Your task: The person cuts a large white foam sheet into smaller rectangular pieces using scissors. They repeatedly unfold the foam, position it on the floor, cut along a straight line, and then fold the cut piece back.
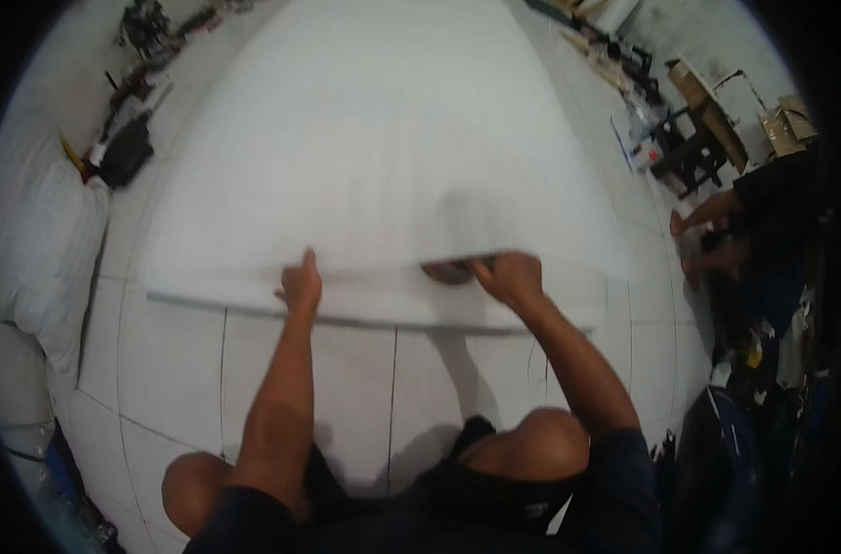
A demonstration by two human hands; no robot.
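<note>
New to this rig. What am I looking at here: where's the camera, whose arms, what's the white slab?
There is no machine here: a person wears a wide fisheye camera on the head, looking down, so straight edges bend near the rim. The two bare forearms coming from the bottom are that person's own, with the knees below, crouched on a white tiled floor. A large white sheet, possibly foam, lies on the floor. The left hand rests on its near edge. The right hand presses on that edge beside a small dark object, too blurred to identify. Another person's hand shows at the right, tools and clutter at upper left.
</note>
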